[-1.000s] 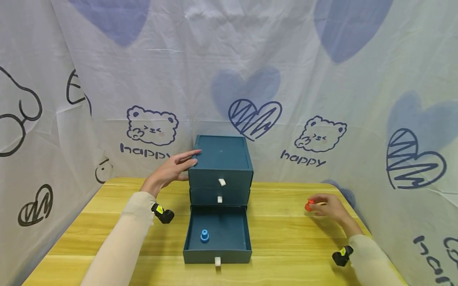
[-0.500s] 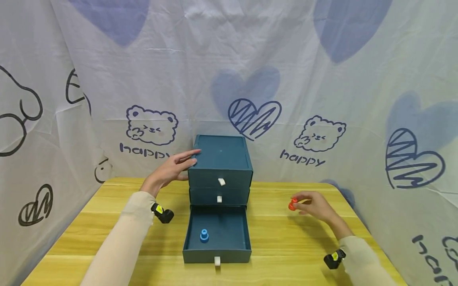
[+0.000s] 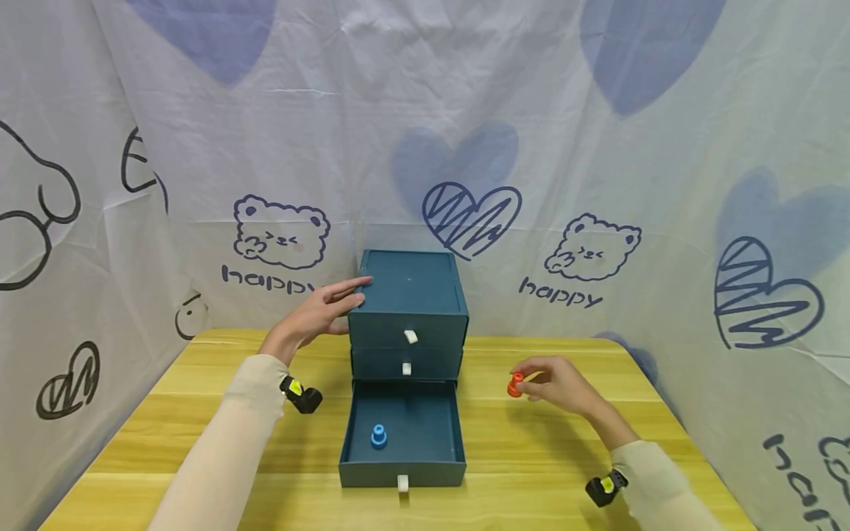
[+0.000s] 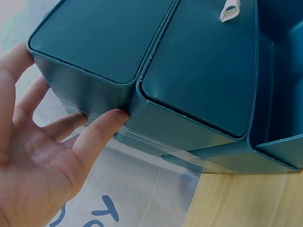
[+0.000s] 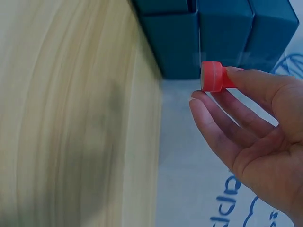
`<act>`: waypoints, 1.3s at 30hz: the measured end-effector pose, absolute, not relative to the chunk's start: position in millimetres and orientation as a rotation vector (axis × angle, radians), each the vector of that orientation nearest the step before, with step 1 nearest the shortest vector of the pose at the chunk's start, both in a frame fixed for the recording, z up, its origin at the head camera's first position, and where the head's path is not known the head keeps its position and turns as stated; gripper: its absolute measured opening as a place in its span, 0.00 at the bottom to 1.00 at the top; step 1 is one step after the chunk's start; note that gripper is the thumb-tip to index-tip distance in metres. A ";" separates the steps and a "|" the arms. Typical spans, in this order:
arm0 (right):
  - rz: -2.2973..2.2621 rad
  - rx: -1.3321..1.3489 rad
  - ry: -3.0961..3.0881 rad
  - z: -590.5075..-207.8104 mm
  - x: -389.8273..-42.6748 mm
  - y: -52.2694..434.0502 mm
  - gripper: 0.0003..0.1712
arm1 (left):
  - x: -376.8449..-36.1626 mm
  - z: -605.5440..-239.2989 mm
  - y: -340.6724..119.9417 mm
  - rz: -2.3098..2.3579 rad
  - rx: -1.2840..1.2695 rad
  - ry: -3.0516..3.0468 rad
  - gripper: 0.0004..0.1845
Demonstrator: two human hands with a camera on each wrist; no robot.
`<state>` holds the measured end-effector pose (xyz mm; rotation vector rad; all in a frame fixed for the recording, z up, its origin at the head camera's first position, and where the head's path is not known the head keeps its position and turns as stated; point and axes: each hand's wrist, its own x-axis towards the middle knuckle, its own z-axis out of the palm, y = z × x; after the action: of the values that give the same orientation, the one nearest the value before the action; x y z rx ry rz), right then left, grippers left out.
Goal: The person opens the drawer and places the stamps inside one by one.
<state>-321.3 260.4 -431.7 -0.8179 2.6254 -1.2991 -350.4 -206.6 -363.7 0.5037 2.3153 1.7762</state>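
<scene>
A small dark teal drawer cabinet [image 3: 408,284] stands on the table, its bottom drawer [image 3: 425,439] pulled out. In that drawer sits a small blue stepped, knob-shaped piece [image 3: 378,437], narrow end up. My left hand [image 3: 321,313] rests against the cabinet's upper left side; in the left wrist view its extended fingers [image 4: 102,132] touch the side wall and edge. To the right of the cabinet, my right hand [image 3: 554,381] pinches a matching red stepped, knob-shaped piece [image 5: 213,76] between thumb and fingers, held above the table with its wide end down.
The two upper drawers are closed, each with a white pull tab [image 3: 411,337]. The wooden table [image 3: 531,472] meets a printed white cloth [image 3: 571,147] behind and at both sides. Clear tape [image 4: 165,149] runs along the cabinet's side.
My right hand has carried the red piece leftward over the table toward the cabinet. The left hand, cabinet and blue piece stay put.
</scene>
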 end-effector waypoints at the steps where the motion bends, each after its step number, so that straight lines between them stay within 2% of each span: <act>1: -1.295 -0.820 2.628 -430.7 -319.8 257.8 0.14 | -350.5 -363.8 -206.2 1.776 0.503 2.314 0.32; 19: -1.113 -1.036 2.652 -418.0 -304.0 213.4 0.13 | -351.6 -358.9 -209.9 1.781 0.506 2.307 0.32; 39: -1.045 -1.083 2.567 -421.4 -296.7 173.7 0.10 | -351.2 -363.5 -206.7 1.780 0.502 2.300 0.33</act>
<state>-296.7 173.7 -421.4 -1.0831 2.5667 -1.0447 -351.2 -206.7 -363.5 0.5021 2.3002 1.7799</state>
